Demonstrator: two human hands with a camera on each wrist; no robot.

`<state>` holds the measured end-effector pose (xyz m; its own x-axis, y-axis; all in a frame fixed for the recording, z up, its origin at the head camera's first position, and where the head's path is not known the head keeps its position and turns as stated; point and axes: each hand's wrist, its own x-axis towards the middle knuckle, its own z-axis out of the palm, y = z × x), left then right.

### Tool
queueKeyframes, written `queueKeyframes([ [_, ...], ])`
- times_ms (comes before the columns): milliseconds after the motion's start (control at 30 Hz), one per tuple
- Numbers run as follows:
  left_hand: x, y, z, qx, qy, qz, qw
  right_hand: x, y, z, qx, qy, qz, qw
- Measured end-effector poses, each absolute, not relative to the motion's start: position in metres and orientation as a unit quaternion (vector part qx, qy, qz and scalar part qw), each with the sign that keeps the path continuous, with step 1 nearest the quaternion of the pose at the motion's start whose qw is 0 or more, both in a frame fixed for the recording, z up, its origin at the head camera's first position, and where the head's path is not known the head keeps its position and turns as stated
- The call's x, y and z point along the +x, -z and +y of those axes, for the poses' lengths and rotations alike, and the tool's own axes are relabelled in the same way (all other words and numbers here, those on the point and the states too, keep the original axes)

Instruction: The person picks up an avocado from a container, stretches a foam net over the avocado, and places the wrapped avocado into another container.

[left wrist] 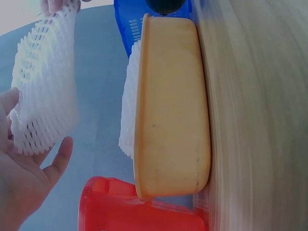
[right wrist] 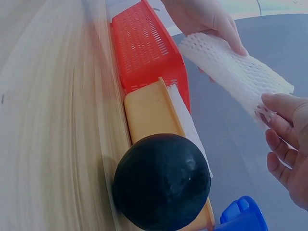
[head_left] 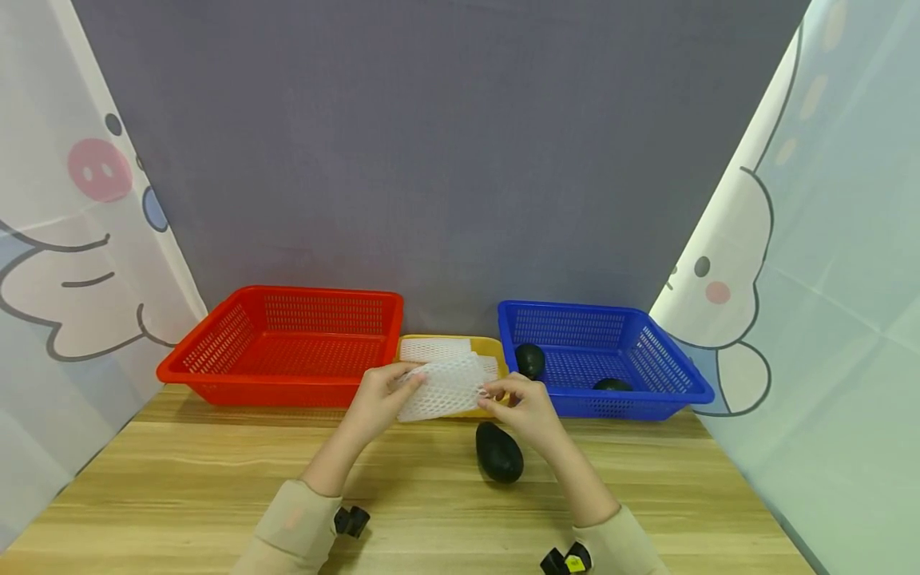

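Head: gripped net (head_left: 447,390) with left hand (head_left: 381,397) and right hand (head_left: 526,406) above the bench (head_left: 417,487), near its far edge, beyond the avocado (head_left: 499,453). Left wrist: held uncrushed. Right wrist: pinched one end, best gently, to avoid tearing.

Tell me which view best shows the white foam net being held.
The right wrist view: the foam net shows end to end, mostly against grey backdrop, with left hand and right hand holding it. Left wrist shows it large but reaching the top edge; head shows it small, overlapping white netting.
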<state>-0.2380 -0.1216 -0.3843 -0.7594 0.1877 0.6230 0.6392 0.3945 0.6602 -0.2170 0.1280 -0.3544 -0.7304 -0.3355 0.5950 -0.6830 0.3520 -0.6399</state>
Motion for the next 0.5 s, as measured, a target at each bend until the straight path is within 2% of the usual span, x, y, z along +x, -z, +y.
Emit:
queueKeyframes([
  [200,-0.238,0.382,-0.126,-0.229,0.509,-0.801,0.217,-0.238,0.378,0.134,0.326,-0.469,-0.801,0.179],
  [500,-0.237,0.382,-0.123,-0.233,0.499,-0.811,0.199,-0.237,0.379,0.136,0.329,-0.479,-0.792,0.190],
])
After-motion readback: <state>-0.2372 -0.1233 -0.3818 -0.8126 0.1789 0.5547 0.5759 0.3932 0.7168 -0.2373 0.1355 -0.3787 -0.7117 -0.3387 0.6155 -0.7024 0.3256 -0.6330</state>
